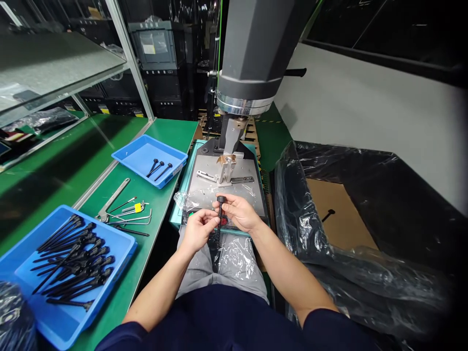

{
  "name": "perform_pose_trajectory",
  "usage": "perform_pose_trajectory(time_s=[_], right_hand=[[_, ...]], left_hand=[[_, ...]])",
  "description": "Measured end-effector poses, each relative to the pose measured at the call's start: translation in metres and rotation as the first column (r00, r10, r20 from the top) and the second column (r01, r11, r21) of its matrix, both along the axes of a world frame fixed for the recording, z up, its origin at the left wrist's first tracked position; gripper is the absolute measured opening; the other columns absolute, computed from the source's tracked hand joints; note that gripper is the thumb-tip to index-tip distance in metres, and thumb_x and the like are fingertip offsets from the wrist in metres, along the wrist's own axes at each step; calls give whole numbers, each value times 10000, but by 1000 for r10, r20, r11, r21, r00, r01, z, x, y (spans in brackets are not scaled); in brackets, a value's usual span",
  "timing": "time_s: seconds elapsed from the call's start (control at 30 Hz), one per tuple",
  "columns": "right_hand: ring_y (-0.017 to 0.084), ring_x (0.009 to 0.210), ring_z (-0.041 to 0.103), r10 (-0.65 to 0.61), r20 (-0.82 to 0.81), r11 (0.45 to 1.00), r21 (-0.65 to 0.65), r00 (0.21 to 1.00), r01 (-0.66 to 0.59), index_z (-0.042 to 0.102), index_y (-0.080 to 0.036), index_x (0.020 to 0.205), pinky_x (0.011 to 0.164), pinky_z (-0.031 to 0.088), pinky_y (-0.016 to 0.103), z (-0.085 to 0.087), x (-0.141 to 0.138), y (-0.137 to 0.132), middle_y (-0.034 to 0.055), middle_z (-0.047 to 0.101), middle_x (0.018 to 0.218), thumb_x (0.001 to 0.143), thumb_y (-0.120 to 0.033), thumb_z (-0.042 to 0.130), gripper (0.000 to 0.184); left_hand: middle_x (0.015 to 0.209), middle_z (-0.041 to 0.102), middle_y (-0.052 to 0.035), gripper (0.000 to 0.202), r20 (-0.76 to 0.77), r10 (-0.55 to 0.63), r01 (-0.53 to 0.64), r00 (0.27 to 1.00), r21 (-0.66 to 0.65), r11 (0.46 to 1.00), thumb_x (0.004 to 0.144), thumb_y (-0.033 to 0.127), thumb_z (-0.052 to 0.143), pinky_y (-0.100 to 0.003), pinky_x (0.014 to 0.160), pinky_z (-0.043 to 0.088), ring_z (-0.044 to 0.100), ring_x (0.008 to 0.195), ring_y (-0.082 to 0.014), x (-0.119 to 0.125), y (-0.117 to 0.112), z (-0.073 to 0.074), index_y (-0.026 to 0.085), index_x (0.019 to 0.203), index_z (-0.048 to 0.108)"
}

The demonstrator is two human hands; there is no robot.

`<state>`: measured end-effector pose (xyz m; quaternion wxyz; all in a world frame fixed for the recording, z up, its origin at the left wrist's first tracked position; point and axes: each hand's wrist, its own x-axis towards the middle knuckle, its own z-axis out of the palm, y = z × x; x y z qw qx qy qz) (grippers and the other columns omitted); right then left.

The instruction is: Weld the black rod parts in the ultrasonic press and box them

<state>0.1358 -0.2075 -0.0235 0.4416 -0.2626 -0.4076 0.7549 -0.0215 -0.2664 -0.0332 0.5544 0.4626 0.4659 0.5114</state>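
Note:
A slim black pin with a round head (220,214) stands upright in front of me, gripped by both hands. My right hand (239,212) pinches it near the head. My left hand (197,229) grips its lower shaft with curled fingers. Both hands hover over the front edge of the metal base plate (204,187) of a press machine (252,63), whose small metal fixture (226,168) stands under the machine's head. Clear plastic film (234,256) lies on my lap below the hands.
A blue tray (120,258) at the near left holds several black pins. A smaller blue tray (146,151) farther back holds three pins. Metal wrenches and hex keys (124,207) lie on the green bench. A plastic-lined cardboard box (329,214) at right contains one pin.

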Motion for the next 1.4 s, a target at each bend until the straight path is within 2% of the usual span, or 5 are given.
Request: perform_pose_trajectory(time_s=[0.57, 0.83, 1.23, 1.4], right_hand=[[174, 779, 681, -65, 90, 998, 18, 994, 63, 715, -202, 1014, 678, 549, 276, 3, -10, -3, 37, 730, 834, 639, -261, 882, 415], [172, 654, 657, -83, 146, 997, 18, 986, 81, 666, -218, 984, 443, 488, 229, 5, -16, -5, 25, 701, 815, 612, -299, 891, 442], [138, 588, 578, -198, 202, 977, 119, 959, 176, 615, -235, 927, 475, 477, 246, 5, -24, -6, -13, 663, 752, 594, -316, 889, 439], [154, 636, 583, -230, 231, 967, 160, 945, 197, 597, -249, 945, 532, 484, 270, 4, -25, -5, -14, 654, 768, 618, -305, 876, 433]], left_hand=[[677, 641, -10, 299, 57, -15, 17, 998, -31, 999, 729, 403, 753, -238, 539, 474, 586, 605, -124, -2, -3, -4, 147, 855, 664], [724, 674, -27, 280, 69, -20, 24, 997, -45, 999, 738, 405, 740, -243, 545, 479, 608, 630, -136, -4, -4, -5, 158, 843, 659], [743, 683, -43, 282, 96, -19, 24, 995, -54, 998, 758, 402, 725, -251, 561, 494, 622, 664, -148, -4, -4, -6, 154, 875, 663], [740, 667, -34, 312, 102, -19, 25, 995, -49, 999, 700, 381, 776, -233, 543, 474, 597, 646, -128, -4, -4, -4, 148, 866, 653]])
